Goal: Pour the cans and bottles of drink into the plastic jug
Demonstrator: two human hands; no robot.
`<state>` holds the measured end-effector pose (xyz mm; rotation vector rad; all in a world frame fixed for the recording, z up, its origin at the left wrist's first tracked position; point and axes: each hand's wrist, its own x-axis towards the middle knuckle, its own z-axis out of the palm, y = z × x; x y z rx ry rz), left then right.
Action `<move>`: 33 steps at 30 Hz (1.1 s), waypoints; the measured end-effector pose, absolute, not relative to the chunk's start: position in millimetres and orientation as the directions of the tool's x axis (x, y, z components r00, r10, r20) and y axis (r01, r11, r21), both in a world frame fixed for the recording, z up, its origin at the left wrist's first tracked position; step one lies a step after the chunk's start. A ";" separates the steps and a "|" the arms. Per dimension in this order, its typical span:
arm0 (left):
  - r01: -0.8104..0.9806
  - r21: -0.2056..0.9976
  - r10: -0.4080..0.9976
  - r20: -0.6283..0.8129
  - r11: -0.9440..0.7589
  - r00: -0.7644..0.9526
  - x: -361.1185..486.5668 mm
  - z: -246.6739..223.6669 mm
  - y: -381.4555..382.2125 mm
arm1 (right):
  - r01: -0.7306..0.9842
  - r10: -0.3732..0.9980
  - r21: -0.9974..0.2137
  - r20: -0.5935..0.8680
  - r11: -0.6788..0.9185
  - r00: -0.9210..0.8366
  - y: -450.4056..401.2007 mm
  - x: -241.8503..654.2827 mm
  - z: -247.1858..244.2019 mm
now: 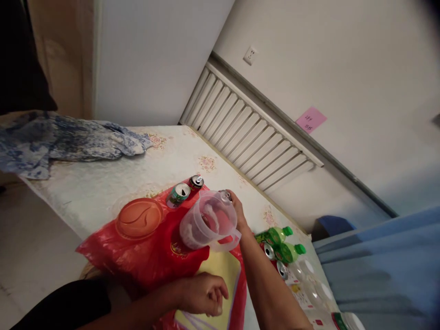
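Observation:
My right hand (237, 208) reaches behind a translucent plastic pitcher (190, 229) and is closed around a drink can (226, 195). Only the silver top of that can shows clearly; the pitcher hides part of it. The pitcher stands on a red plastic bag (120, 256), its handle towards my right forearm. Over a folded yellow cloth (227, 268), my left hand (206, 293) hovers or rests with its fingers curled in and nothing visible in them. Left of the pitcher are an opened green can (178, 195), a dark can (197, 182) and an orange round lid (140, 217).
Green-capped bottles (283, 250), red cans (282, 270) and several clear bottles (314, 288) line the table's right side. A blue-and-white patterned cloth (92, 140) lies at the far left. Behind the flowered tabletop (178, 151) are a white radiator (247, 133) and a blue curtain (388, 266).

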<state>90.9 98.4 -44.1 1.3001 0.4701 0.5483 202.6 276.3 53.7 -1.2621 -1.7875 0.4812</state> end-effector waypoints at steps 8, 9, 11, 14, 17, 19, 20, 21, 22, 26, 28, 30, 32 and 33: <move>-0.086 0.993 0.673 0.009 0.081 0.740 88.4 -38.9 101.0 | 0.715 0.924 -0.640 0.383 0.281 -0.020 223.8 272.0 102.5; -0.093 0.993 0.685 0.022 0.068 0.728 88.6 -39.9 100.7 | 0.729 0.926 -0.632 0.377 0.263 -0.007 213.1 279.2 106.6; -0.104 0.993 0.702 0.037 0.054 0.712 88.7 -42.1 99.3 | 0.750 0.933 -0.620 0.361 0.231 0.011 191.0 292.1 113.6; -0.091 0.994 0.704 0.027 0.053 0.709 87.2 -42.6 95.9 | 0.740 0.954 -0.646 0.299 0.189 0.018 157.7 308.7 121.8; -0.021 1.000 0.722 0.001 0.019 0.692 84.9 -37.5 92.8 | 0.676 0.976 -0.717 0.219 0.172 -0.017 124.8 319.5 127.3; 0.018 1.000 0.744 -0.002 -0.013 0.669 84.1 -32.0 91.9 | 0.636 0.982 -0.750 0.175 0.182 -0.074 104.0 320.6 128.6; 0.021 1.000 0.750 0.000 -0.018 0.661 84.1 -29.1 91.8 | 0.623 0.983 -0.760 0.154 0.184 -0.102 94.3 319.0 128.3; 0.010 1.000 0.755 0.008 -0.019 0.655 84.2 -26.2 92.0 | 0.615 0.983 -0.767 0.135 0.185 -0.128 85.3 315.9 127.2; -0.018 1.000 0.756 0.027 -0.021 0.655 84.4 -23.6 92.3 | 0.608 0.982 -0.772 0.118 0.185 -0.149 77.2 311.8 125.4; -0.234 0.972 0.705 0.176 -0.014 0.687 84.1 -16.3 93.6 | 0.590 0.975 -0.786 0.073 0.186 -0.211 57.0 292.4 113.1; -0.289 0.957 0.700 0.206 0.001 0.684 82.9 -14.8 93.5 | 0.581 0.974 -0.794 0.057 0.178 -0.220 54.1 285.0 107.2; -0.278 0.961 0.725 0.197 -0.008 0.660 80.8 -13.8 93.0 | 0.561 0.972 -0.813 0.029 0.158 -0.232 54.3 279.9 103.8; -0.240 0.970 0.750 0.188 -0.040 0.634 78.0 -12.7 92.4 | 0.516 0.966 -0.847 -0.011 0.130 -0.260 55.7 276.0 103.5; -0.219 0.974 0.760 0.185 -0.058 0.623 76.5 -12.2 92.2 | 0.488 0.960 -0.866 -0.031 0.113 -0.277 56.5 274.2 104.2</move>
